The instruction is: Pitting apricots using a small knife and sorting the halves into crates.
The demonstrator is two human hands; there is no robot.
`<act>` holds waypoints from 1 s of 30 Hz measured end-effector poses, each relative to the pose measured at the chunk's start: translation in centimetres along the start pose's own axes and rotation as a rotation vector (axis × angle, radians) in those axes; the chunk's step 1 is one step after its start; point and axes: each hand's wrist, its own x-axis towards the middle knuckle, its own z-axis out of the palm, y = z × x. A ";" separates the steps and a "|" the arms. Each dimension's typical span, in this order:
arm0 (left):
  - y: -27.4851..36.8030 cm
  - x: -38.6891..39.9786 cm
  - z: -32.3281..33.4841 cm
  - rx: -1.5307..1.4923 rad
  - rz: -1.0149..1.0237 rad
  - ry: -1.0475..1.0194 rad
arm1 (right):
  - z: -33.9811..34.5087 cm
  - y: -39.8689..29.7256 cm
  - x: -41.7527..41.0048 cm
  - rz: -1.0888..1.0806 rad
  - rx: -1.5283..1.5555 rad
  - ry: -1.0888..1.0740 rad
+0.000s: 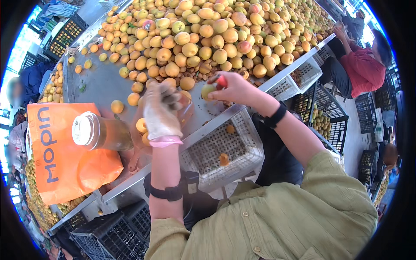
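A greenish-yellow apricot (206,92) sits between the thumb and fingers of my right hand (234,88), over the metal table's front edge. Something small and red (221,82) shows at those fingers; whether it is a finger cover or a tool handle is unclear. My left hand (162,112) wears a whitish glove with a pink cuff. Its fingers are motion-blurred, so their grip is hidden. Beneath it is a pinkish see-through plastic container (188,113), mostly covered by the hand. Orange apricot pieces (141,125) show beside the glove. Beyond both hands lies a large heap of apricots (208,35).
Left on the metal table (94,78) are an orange bag (71,165) bearing writing and a lidded jar of brownish liquid (113,133). Below the edge sits a white plastic crate (224,146) with scraps. Black crates (113,230) stand nearby. A person in red (364,70) sits at right.
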 end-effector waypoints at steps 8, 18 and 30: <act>-0.6 -2.4 2.4 0.105 0.086 -0.453 | -0.2 -3.9 -2.5 -0.311 0.448 0.233; 0.4 -2.2 2.3 -0.141 0.171 -0.496 | 0.5 -3.6 -5.5 -0.122 0.299 0.175; 0.9 -1.5 1.1 -0.069 0.091 -0.631 | -1.7 -3.5 -5.3 -0.228 0.123 0.087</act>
